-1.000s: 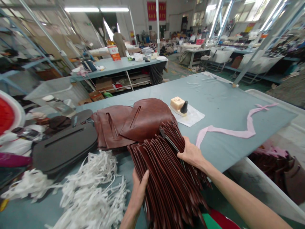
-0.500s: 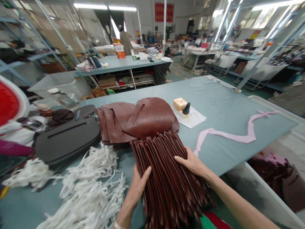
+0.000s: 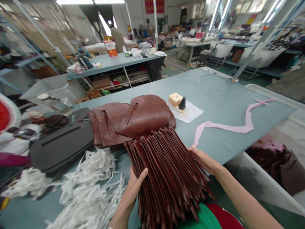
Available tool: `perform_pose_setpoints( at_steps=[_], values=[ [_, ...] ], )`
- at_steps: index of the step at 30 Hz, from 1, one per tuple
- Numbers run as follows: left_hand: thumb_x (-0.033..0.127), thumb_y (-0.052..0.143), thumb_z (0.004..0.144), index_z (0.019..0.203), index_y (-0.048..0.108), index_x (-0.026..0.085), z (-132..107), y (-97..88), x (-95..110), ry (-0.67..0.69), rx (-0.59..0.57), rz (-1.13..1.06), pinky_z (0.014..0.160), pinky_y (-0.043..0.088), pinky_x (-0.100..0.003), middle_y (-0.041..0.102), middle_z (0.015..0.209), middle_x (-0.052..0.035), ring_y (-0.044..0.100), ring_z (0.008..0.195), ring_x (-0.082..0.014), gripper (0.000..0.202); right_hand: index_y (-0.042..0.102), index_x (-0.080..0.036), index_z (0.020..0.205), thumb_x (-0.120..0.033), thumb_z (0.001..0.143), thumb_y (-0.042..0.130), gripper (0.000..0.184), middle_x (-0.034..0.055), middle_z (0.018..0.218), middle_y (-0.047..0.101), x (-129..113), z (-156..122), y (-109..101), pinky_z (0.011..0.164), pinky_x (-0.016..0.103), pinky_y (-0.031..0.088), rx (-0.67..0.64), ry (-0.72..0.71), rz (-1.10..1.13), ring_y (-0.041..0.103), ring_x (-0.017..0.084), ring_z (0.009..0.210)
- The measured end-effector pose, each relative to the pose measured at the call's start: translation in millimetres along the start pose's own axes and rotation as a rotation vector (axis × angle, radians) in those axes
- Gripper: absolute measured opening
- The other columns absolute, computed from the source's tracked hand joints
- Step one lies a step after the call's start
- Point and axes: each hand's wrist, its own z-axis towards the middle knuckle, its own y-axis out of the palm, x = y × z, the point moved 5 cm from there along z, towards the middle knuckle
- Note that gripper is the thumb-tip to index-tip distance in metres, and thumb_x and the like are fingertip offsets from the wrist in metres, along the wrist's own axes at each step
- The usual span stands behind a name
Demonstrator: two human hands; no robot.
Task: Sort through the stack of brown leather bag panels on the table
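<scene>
A thick bundle of folded dark brown leather pieces (image 3: 164,171), packed side by side with their edges up, lies between my hands at the table's near edge. My left hand (image 3: 135,187) grips its left side, the thumb over the top edges and the fingers hidden behind. Against the right side is my right hand (image 3: 206,160), its fingertips at the upper right corner and partly hidden. A pink strip (image 3: 228,126) ends right beside those fingertips; I cannot tell whether they touch it. Just beyond the bundle lie larger brown leather panels (image 3: 147,113) with slits.
White tape scraps (image 3: 90,190) are heaped at left, near dark grey slotted panels (image 3: 64,143). A yellowish block (image 3: 175,99) and a black cone-shaped piece (image 3: 182,103) sit on white paper (image 3: 193,111). At right, a bin (image 3: 264,187) holds more brown pieces. A person (image 3: 117,36) stands farther back.
My right hand has slid off the top of the bundle to its right edge, and its thumb no longer lies across the folds. My left hand keeps its grip. The view has shifted slightly.
</scene>
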Motion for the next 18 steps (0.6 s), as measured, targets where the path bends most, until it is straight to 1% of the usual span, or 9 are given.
perform_pose_setpoints(
  at_steps=[3,5,7,9,12,15,18],
  values=[
    [0.055,0.068,0.073,0.136,0.035,0.026,-1,0.8,-3,-0.093,-0.021,-0.037,0.11,0.033,-0.046,0.046,0.14,-0.0091,0.045,0.128,-0.0274,0.077,0.065,-0.018,0.11,-0.058,0.085,0.052,0.049,0.0066,0.111,0.066,14,-2,0,0.103,0.041,0.037,0.006,-0.055,0.083,0.057,0.023,0.108],
    [0.054,0.067,0.075,0.135,0.036,0.029,-1,4.8,-2,-0.139,-0.046,-0.068,0.11,0.035,-0.046,0.048,0.138,-0.0066,0.047,0.127,-0.0267,0.073,0.064,-0.019,0.111,-0.056,0.083,0.055,0.047,0.0051,0.11,0.066,22,-1,3,0.103,0.042,0.037,0.049,-0.057,0.086,0.056,0.024,0.109],
    [0.054,0.068,0.074,0.134,0.038,0.03,0,10.1,0,-0.156,-0.044,-0.059,0.109,0.035,-0.046,0.051,0.136,-0.0056,0.048,0.126,-0.0269,0.071,0.063,-0.021,0.113,-0.058,0.081,0.057,0.049,0.0045,0.115,0.064,27,0,4,0.104,0.041,0.036,0.116,-0.065,0.067,0.054,0.024,0.113],
    [0.055,0.07,0.071,0.133,0.039,0.03,4,15.2,2,-0.164,-0.018,-0.01,0.109,0.036,-0.047,0.053,0.133,-0.0059,0.05,0.125,-0.0278,0.073,0.063,-0.022,0.114,-0.059,0.08,0.057,0.051,0.0045,0.12,0.062,29,2,2,0.105,0.04,0.034,0.19,-0.083,0.044,0.052,0.024,0.116],
    [0.058,0.069,0.069,0.133,0.039,0.029,12,21.3,4,-0.167,0.003,0.071,0.11,0.035,-0.047,0.054,0.132,-0.006,0.049,0.125,-0.0279,0.076,0.062,-0.02,0.113,-0.06,0.082,0.054,0.052,0.006,0.117,0.062,28,1,-5,0.103,0.039,0.036,0.26,-0.108,0.02,0.053,0.024,0.113],
    [0.063,0.066,0.069,0.133,0.037,0.029,17,21.1,2,-0.192,0.024,0.137,0.11,0.035,-0.046,0.052,0.133,-0.0069,0.048,0.126,-0.0282,0.079,0.06,-0.019,0.116,-0.055,0.085,0.052,0.049,0.0059,0.115,0.063,24,-1,-12,0.099,0.037,0.039,0.262,-0.169,0.009,0.055,0.023,0.109],
    [0.069,0.06,0.07,0.136,0.032,0.027,19,18.3,-1,-0.239,0.044,0.217,0.109,0.036,-0.048,0.05,0.136,-0.0093,0.047,0.127,-0.0301,0.083,0.059,-0.02,0.118,-0.051,0.087,0.051,0.045,0.0039,0.114,0.064,22,-1,-18,0.096,0.034,0.041,0.232,-0.196,0.061,0.057,0.021,0.106]
  ],
)
